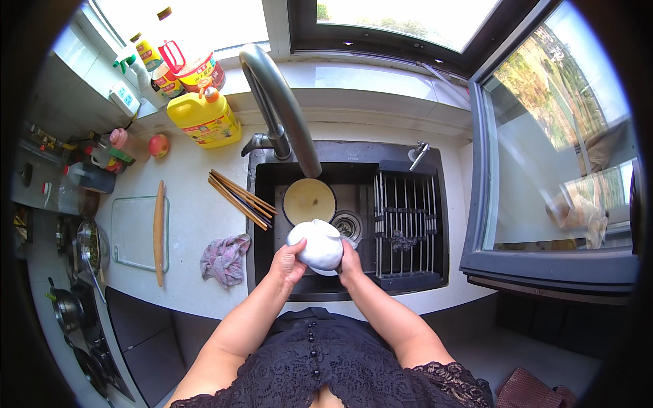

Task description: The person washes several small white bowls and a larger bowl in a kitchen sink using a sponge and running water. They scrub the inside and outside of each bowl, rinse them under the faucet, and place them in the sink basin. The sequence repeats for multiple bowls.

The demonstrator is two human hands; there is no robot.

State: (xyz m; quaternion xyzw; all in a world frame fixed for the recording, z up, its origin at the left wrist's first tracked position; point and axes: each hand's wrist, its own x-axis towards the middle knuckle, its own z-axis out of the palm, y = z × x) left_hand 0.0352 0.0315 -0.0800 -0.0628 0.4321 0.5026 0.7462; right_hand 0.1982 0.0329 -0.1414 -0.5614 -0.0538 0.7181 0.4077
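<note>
Over the near part of the dark sink (265,275), a rounded white bowl (319,247) is held between both hands, its smooth outer side facing up. My left hand (289,262) grips it with the thumb on top, while my right hand (350,261) holds the opposite side, fingers partly hidden. Just below it, another white dish edge (325,272) shows; I cannot tell whether it is a separate dish. Beyond the bowl, a dark-rimmed basin (306,201) with cloudy yellowish liquid sits in the sink beside the drain strainer (347,226). The faucet spout (309,166) hangs above the basin.
A metal-rod rack (405,224) with a scouring pad spans the sink's right side. Leftward lie chopsticks (240,199), a crumpled cloth (225,260), a rolling pin (160,232) and a glass board (135,232). A yellow jug (204,120) stands behind. An open window sash (551,257) juts in at right.
</note>
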